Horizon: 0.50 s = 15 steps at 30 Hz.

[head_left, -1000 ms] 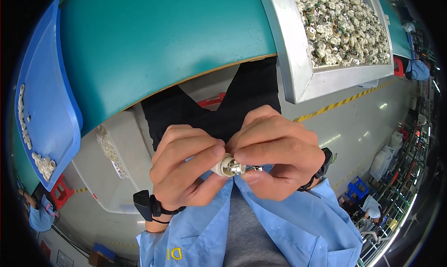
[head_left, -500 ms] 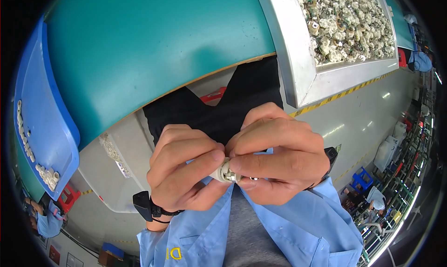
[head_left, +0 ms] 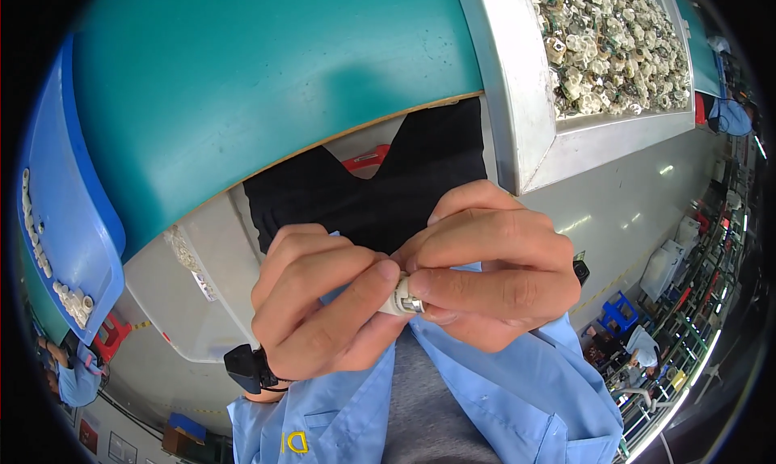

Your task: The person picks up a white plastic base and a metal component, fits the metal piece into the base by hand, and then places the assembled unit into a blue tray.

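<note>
In front of my chest, both hands meet over a small white cylindrical plastic part with a shiny metal piece at its end. My left hand pinches its white body between thumb and fingers. From the other side, the thumb and fingers of my right hand close on its metal end. Most of the part is hidden behind my fingertips, so its exact kind cannot be made out.
A blue tray with several small white parts stands at the left, beside the green tabletop. At the upper right, a metal-rimmed bin is heaped with small whitish parts. A translucent plastic box sits below the table edge.
Both hands stay together on the white part, with my right fingers shifted slightly. A shiny bit seen below the right fingertips before is now out of sight. The whole view has moved a little.
</note>
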Available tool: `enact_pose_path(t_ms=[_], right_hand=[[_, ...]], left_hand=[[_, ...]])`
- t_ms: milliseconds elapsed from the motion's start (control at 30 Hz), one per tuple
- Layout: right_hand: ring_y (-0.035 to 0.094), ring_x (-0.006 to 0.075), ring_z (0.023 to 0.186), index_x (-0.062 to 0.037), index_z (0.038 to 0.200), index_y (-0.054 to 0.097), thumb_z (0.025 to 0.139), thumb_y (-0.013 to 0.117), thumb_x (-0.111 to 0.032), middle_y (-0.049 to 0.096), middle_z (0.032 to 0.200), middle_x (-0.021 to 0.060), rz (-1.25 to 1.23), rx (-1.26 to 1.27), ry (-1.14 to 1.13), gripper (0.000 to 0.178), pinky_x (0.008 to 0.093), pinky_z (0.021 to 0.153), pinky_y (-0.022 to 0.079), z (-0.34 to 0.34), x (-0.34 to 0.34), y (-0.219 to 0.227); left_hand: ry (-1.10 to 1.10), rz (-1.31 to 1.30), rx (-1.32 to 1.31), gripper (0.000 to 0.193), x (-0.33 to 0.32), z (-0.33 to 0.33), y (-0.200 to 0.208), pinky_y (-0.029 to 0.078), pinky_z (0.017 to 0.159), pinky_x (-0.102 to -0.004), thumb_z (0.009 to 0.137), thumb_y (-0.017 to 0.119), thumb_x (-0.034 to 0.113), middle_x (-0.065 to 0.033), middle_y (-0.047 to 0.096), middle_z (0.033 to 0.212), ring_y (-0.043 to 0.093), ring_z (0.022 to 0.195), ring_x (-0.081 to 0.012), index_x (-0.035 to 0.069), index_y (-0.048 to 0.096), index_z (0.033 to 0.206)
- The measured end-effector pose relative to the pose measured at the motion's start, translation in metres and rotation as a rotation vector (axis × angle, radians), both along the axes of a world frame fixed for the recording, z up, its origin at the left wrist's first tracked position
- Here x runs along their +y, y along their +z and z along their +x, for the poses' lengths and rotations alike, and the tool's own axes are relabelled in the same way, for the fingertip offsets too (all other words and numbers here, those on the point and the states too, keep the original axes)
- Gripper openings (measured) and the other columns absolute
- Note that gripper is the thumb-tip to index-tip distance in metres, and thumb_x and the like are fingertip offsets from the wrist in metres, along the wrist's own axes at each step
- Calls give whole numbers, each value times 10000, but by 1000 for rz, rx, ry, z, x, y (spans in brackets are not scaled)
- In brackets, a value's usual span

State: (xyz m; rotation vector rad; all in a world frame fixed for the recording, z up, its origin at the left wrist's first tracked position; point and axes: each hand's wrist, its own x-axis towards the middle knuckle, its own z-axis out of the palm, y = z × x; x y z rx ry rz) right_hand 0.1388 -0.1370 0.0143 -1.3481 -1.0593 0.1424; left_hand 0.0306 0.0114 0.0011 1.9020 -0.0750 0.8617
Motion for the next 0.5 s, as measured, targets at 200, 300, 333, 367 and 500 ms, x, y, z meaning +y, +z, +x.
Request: enact_pose_path(t_ms=[200, 300, 333, 367, 500], right_hand=[[742, 268, 680, 17, 917, 712, 806, 732, -7, 713, 869, 203, -34, -75, -22, 116, 354, 645, 509, 2, 2, -1], [714, 261, 670, 23, 905, 716, 762, 727, -3, 702, 863, 186, -55, -94, -51, 146, 351, 636, 510, -3, 5, -3], [687, 253, 662, 32, 897, 723, 704, 730, 0, 692, 862, 172, -49, -110, -88, 195, 350, 629, 512, -7, 7, -6], [659, 245, 654, 42, 888, 730, 647, 733, 2, 682, 860, 158, -43, -125, -124, 245, 349, 622, 513, -10, 9, -9], [733, 308, 681, 35, 984, 684, 932, 703, -207, 699, 861, 194, -59, -80, -68, 247, 355, 620, 492, -18, 14, -20]], left_hand=[[28, 53, 46, 404, -1, -3, 3, 465, 472, -317, 626, 902, 58, -138, 671, 840, 614, 621, -235, -37, 717, 973], [31, 45, 70, 413, -1, -5, 2, 476, 471, -321, 629, 902, 53, -137, 664, 834, 612, 618, -237, -45, 710, 980], [34, 31, 77, 417, -1, -6, 2, 476, 470, -323, 627, 901, 52, -138, 662, 832, 611, 618, -239, -49, 707, 982], [38, 19, 85, 422, -1, -7, 1, 477, 469, -325, 625, 900, 51, -139, 660, 830, 611, 617, -240, -53, 704, 984], [105, -4, 91, 425, 0, -16, 0, 477, 468, -321, 624, 894, 43, -143, 662, 846, 614, 621, -239, -58, 702, 990]])
